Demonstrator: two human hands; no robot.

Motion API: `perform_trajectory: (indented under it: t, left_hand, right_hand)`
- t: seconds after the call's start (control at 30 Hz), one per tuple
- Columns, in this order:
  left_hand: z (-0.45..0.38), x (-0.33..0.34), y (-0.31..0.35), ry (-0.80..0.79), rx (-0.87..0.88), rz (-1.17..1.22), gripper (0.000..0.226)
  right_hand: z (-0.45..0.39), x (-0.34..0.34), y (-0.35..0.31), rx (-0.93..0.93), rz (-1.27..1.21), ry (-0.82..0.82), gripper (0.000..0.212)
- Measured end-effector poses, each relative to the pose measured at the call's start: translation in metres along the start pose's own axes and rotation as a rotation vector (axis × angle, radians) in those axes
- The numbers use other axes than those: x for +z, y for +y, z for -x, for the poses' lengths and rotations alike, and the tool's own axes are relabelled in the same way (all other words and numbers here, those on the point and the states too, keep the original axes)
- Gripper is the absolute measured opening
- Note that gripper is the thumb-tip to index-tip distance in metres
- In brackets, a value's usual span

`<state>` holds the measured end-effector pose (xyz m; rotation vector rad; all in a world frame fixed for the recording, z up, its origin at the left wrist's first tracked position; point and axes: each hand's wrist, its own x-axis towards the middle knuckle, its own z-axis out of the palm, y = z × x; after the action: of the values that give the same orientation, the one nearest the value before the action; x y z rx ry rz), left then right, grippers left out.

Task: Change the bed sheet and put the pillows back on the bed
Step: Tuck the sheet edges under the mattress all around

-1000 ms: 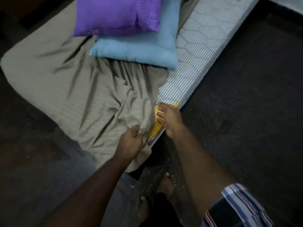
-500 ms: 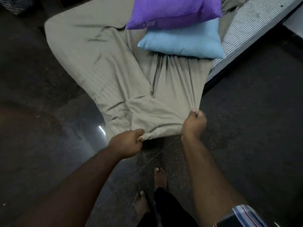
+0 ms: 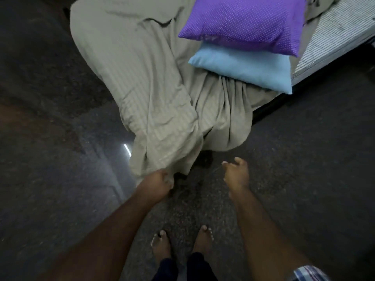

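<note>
Beige bed sheet [image 3: 154, 94]: half off the striped mattress [image 3: 332, 35], pinned under blue pillow [image 3: 243, 67] and purple pillow [image 3: 245, 21]; my left hand [image 3: 157, 184] grips its corner; my right hand [image 3: 235, 175] released, empty; lift pillows off before dragging.

I am looking down into a bedroom in a home. A low mattress [image 3: 332, 27] with a striped cover lies close to the dark speckled floor [image 3: 304, 159], and a beige sheet [image 3: 154, 82] spills off it onto that floor. Two pillows are stacked on the sheet, a purple one [image 3: 243, 21] on top of a light blue one [image 3: 243, 65]. My bare feet [image 3: 203, 240] stand on the floor, which suits a private living space.
</note>
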<state>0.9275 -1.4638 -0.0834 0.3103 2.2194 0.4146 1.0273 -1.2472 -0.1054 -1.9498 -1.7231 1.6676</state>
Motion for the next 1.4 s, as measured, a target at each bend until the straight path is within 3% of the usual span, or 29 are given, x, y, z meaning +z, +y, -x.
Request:
perform_trajectory:
  t: [0.1,0.27,0.47,0.57,0.73,0.8,0.93,1.0,1.03,1.1,1.17,1.27,1.4]
  left_hand:
    - [-0.002,-0.017,0.055,0.086,0.029,0.221,0.022]
    - [-0.015,-0.049,0.134,0.195,0.101,0.249,0.051]
    - [-0.047,-0.085,0.198,0.216,0.112,0.307,0.058]
    - [-0.082,-0.104,0.225,0.204,0.087,0.392,0.058]
    - [-0.155,-0.155,0.296,0.248,0.177,0.665,0.039]
    - [-0.178,-0.18,0.326,0.197,0.115,0.836,0.058]
    - [-0.216,-0.215,0.364,-0.179,-0.095,1.267,0.109]
    - [-0.235,-0.222,0.378,-0.193,-0.161,1.401,0.118]
    - [-0.243,-0.224,0.383,-0.153,-0.191,1.417,0.109]
    - [-0.261,-0.228,0.393,-0.022,-0.214,1.447,0.065]
    - [-0.271,-0.234,0.389,0.22,-0.159,1.496,0.033]
    - [-0.281,-0.262,0.375,0.554,0.002,1.564,0.036]
    - [-0.28,-0.291,0.343,0.813,0.116,1.558,0.04]
  right_hand:
    - [0.004,0.006,-0.03,-0.05,-0.048,-0.103,0.058]
    - [0.0,0.002,-0.1,-0.208,0.07,-0.164,0.061]
    - [-0.016,0.011,-0.168,-0.319,0.027,-0.239,0.063]
    - [-0.031,0.007,-0.215,-0.382,-0.085,-0.141,0.056]
    - [-0.064,-0.026,-0.346,-0.898,-0.417,0.337,0.042]
    - [-0.108,-0.043,-0.397,-0.851,-0.456,0.409,0.059]
    - [-0.205,-0.052,-0.45,-0.559,-0.301,0.165,0.114]
    - [-0.241,-0.045,-0.466,-0.393,-0.271,0.063,0.121]
    - [-0.254,-0.04,-0.474,-0.305,-0.3,-0.009,0.123]
    - [-0.281,-0.019,-0.487,-0.206,-0.357,-0.171,0.109]
    - [-0.282,0.006,-0.492,-0.336,-0.394,-0.216,0.08]
    - [-0.264,0.048,-0.517,-0.511,-0.495,-0.363,0.069]
    - [-0.243,0.096,-0.541,-0.625,-0.511,-0.612,0.053]
